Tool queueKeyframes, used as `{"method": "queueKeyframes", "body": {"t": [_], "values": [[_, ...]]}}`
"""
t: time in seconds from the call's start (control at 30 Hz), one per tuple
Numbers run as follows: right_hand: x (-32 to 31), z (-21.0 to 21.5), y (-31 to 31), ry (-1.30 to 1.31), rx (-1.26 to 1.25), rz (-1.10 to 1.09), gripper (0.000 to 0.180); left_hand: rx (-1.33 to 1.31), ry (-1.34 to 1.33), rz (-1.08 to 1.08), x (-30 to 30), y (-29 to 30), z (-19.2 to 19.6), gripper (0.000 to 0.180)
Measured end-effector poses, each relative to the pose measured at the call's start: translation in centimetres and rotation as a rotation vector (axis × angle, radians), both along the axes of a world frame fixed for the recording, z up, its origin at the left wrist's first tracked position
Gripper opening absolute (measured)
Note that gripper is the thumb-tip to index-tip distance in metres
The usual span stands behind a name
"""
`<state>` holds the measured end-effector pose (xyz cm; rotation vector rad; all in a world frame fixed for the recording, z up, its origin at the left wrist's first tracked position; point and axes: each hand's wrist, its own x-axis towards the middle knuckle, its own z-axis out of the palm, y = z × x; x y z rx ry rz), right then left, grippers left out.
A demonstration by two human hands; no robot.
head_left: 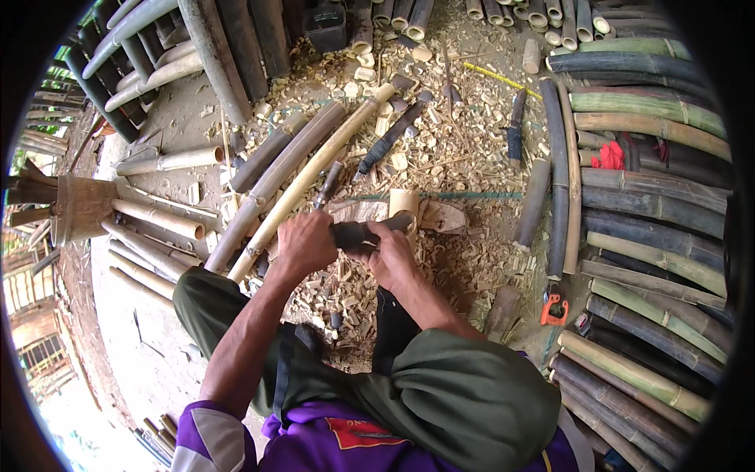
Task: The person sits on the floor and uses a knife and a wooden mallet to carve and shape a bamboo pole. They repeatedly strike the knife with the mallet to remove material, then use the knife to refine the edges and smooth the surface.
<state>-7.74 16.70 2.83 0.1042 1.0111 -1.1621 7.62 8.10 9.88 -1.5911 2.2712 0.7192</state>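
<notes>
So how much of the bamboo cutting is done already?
A fair bit: pale bamboo chips cover the ground, and short cut pieces lie at the top. Right now the left hand and right hand grip a dark tool against a short bamboo section. Many long bamboo poles remain whole on the right.

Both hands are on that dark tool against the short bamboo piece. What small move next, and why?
Probably a short push of the dark tool into the short bamboo piece: left hand and right hand both grip it, its tip at the bamboo's wall, chips lying all around.
</notes>
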Motion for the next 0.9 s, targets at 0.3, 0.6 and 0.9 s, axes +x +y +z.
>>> {"method": "queueKeyframes", "body": {"t": [0.3, 0.6, 0.9], "values": [[-2.0, -2.7, 1.8, -0.571, -0.073, -0.37, 0.024, -0.193, -0.336, -0.603, -11.2, 0.8, 6.9, 0.013], [0.1, -0.7, 0.1, -0.229, 0.003, -0.178, 0.024, -0.07, -0.132, -0.273, -2.2, -1.5, 2.2, 0.012], [-2.0, -3.9, 1.8, -0.587, -0.211, -0.325, 0.036, -0.268, -0.232, -0.675, -11.1, -0.2, 6.0, 0.008]]}}
